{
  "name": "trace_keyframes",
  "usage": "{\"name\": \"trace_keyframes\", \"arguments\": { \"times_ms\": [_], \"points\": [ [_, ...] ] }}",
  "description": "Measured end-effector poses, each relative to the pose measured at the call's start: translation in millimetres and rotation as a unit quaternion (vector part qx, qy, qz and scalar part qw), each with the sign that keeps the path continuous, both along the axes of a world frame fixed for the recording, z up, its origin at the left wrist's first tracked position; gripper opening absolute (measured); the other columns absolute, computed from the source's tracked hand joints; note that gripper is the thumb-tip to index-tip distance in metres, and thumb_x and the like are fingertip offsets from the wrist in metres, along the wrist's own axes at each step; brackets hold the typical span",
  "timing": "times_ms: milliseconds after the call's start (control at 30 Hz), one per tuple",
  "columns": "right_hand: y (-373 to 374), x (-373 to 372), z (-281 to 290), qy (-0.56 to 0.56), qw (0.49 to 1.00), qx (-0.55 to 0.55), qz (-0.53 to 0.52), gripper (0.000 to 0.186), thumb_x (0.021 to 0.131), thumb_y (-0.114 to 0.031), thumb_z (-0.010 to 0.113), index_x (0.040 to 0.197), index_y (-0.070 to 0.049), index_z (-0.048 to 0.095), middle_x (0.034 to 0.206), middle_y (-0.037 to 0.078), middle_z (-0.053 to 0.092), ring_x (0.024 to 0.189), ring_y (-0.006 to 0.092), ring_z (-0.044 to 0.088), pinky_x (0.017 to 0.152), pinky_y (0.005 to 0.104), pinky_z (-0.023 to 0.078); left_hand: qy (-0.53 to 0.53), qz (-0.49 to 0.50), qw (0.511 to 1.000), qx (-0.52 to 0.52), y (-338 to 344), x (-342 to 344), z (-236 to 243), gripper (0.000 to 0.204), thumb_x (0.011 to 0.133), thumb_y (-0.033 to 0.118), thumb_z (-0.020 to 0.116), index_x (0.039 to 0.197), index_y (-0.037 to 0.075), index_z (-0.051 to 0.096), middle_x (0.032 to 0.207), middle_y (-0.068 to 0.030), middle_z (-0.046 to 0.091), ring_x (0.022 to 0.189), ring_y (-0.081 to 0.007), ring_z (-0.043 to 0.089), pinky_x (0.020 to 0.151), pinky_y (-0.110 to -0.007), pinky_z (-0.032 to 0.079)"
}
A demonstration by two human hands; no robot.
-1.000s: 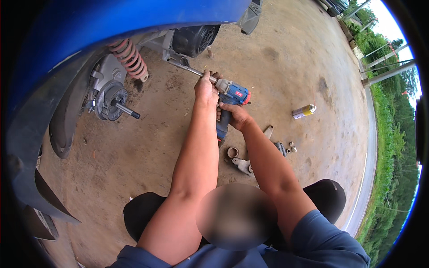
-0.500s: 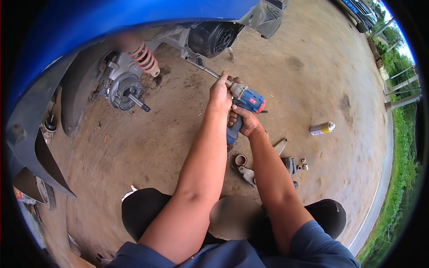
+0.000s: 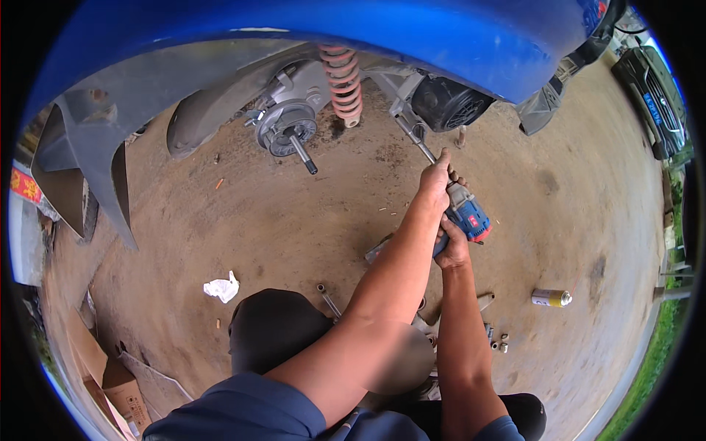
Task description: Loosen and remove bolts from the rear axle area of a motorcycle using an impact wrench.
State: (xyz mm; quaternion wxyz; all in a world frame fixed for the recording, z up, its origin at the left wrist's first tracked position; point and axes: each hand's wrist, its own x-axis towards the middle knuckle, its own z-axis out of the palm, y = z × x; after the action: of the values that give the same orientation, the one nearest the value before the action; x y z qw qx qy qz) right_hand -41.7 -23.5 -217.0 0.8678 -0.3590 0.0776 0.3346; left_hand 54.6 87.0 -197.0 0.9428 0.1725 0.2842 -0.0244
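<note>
My left hand [image 3: 436,184] is closed around the front of a blue and grey cordless impact wrench [image 3: 469,213], where a long steel extension [image 3: 418,143] comes out. Below it, my right hand [image 3: 452,246] grips the wrench's handle. The extension reaches up to a grey bracket [image 3: 397,108] beside a black ribbed housing [image 3: 448,103] under a blue vehicle body [image 3: 279,22]. To the left hang a red coil shock [image 3: 344,88] and a hub with a protruding axle [image 3: 287,132]. Whether the extension's tip sits on a fastener is too small to tell.
A spray can [image 3: 551,297], loose metal parts [image 3: 504,342] and a socket tool [image 3: 327,298] lie on the dirty ground [image 3: 559,213]. A white crumpled bag [image 3: 221,287] and cardboard [image 3: 121,389] are at left. A parked dark car [image 3: 647,103] stands at right.
The view has turned leftward, so the vehicle and wrench appear further right and lower, and more ground at the left shows. Both hands keep their hold on the wrench.
</note>
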Motion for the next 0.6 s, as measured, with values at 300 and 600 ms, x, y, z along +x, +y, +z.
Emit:
{"name": "trace_keyframes", "arguments": {
  "times_ms": [300,600],
  "points": [
    [3,3,-14,-0.009,0.997,-0.069,-0.023,0.01,0.091,-0.018,0.065,0.093,-0.009,0.059,0.069,-0.005,0.05,0.058,0.0055,0.045,0.054,0.0197,0.04,0.036,0.038,0.999,0.001,-3,5,3,0.044,0.094,0.044,0.063,0.07,0.012,0.045,0.058,-0.0017,0.043,0.048,-0.019,0.046,0.052,-0.041,0.049],
    [4,1,-14,-0.009,0.997,-0.079,-0.022,0.011,0.091,-0.018,0.065,0.093,-0.008,0.06,0.069,-0.005,0.053,0.055,0.0053,0.049,0.052,0.02,0.043,0.053,0.046,0.997,0.012,-6,11,-4,0.046,0.094,0.044,0.064,0.068,0.012,0.043,0.055,-0.0022,0.042,0.045,-0.0203,0.044,0.049,-0.041,0.046]
  ]
}}
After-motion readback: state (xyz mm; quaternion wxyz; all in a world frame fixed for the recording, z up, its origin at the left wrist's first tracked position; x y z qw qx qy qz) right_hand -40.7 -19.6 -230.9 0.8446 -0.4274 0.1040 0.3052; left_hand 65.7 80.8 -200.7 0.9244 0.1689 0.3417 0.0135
